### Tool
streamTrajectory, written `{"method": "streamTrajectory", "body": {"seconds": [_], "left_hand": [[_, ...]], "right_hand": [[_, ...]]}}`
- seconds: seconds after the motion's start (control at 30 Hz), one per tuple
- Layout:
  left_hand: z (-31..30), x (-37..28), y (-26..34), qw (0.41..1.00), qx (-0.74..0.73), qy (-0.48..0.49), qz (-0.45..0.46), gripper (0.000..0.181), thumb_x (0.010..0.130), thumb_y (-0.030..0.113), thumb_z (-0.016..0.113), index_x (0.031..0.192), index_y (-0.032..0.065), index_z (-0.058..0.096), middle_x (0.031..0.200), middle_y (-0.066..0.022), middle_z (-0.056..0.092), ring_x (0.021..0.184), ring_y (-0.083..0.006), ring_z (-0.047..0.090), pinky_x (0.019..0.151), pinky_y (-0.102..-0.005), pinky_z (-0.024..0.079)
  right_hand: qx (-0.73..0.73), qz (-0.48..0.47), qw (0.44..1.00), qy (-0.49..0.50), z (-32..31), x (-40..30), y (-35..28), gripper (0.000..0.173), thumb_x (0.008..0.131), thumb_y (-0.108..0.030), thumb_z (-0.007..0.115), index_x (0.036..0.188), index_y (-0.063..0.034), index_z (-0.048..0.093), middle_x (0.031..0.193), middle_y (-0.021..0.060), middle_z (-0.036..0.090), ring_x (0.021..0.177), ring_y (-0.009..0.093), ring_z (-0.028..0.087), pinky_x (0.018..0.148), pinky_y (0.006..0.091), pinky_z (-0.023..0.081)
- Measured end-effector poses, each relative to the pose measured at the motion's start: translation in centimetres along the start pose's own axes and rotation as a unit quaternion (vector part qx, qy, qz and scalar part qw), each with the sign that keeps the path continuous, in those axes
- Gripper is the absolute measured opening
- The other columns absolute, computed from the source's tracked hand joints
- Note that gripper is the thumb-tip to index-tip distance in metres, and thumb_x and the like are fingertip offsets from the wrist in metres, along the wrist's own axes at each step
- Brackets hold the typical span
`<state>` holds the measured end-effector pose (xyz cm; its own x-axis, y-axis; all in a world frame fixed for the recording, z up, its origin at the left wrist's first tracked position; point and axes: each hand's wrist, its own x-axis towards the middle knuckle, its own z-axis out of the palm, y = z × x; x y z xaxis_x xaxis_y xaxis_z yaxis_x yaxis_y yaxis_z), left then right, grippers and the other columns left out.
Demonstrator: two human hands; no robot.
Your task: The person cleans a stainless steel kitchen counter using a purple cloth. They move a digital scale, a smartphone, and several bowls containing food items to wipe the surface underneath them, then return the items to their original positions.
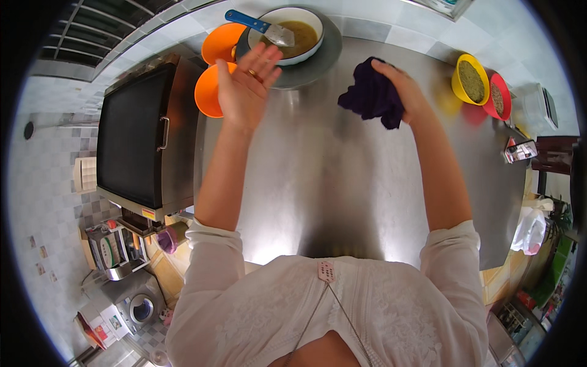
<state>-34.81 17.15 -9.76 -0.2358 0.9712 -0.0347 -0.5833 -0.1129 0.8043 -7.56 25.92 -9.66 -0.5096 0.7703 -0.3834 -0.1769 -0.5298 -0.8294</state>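
A crumpled dark purple cloth (370, 94) hangs from my right hand (402, 87), above the far part of a stainless steel table (284, 183). My left hand (245, 89) is raised palm up, fingers spread, with a ring on one finger and nothing in it. Just beyond it stands a white bowl (316, 30) holding a brownish liquid (305, 36), set on a grey round base (332, 46). Across the bowl lies a scraper with a blue handle (246, 20). Beside my left hand are two orange bowls (208, 91), one partly behind the fingers.
At the right back stand a yellow bowl (470, 80) and a red bowl (499, 97), both with dry grainy contents. Near them are a clear plastic container (534, 108) and a phone (522, 151). An oven-like appliance with a dark top (133, 133) borders the table's left side.
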Motion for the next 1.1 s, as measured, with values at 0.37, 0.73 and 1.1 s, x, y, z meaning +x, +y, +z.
{"method": "streamTrajectory", "body": {"seconds": [0.37,0.73,1.1], "left_hand": [[8.7,-10.0,-18.4,0.956,-0.090,0.047,-0.276,0.036,0.099,0.033,0.043,0.126,0.0098,0.048,0.127,-0.0083,0.052,0.115,-0.0230,0.054,0.091,-0.0375,0.049],[16.0,-11.0,-23.8,0.946,0.033,0.035,-0.321,0.057,0.100,0.048,0.025,0.144,0.0121,0.028,0.139,-0.0079,0.041,0.123,-0.0239,0.045,0.096,-0.0426,0.040],[4.7,-12.5,-17.2,0.919,0.092,0.186,-0.334,0.048,0.098,0.037,0.037,0.133,0.0058,0.044,0.131,-0.0147,0.052,0.110,-0.0271,0.056,0.089,-0.0368,0.044]], "right_hand": [[-0.424,-0.355,0.801,0.230,-3.6,-9.1,9.5,0.051,0.083,-0.042,0.062,0.123,-0.0105,0.057,0.140,0.0215,0.036,0.120,0.040,0.042,0.095,0.0449,0.042],[-0.364,-0.260,0.879,0.165,-14.3,-5.5,13.5,0.022,0.081,-0.024,0.065,0.096,-0.0071,0.064,0.100,0.0113,0.061,0.091,0.030,0.060,0.078,0.0384,0.049],[-0.520,-0.355,0.741,0.233,-17.0,20.0,4.9,0.027,0.088,-0.031,0.060,0.101,-0.0088,0.065,0.110,0.0105,0.057,0.099,0.034,0.052,0.085,0.0428,0.043]]}}
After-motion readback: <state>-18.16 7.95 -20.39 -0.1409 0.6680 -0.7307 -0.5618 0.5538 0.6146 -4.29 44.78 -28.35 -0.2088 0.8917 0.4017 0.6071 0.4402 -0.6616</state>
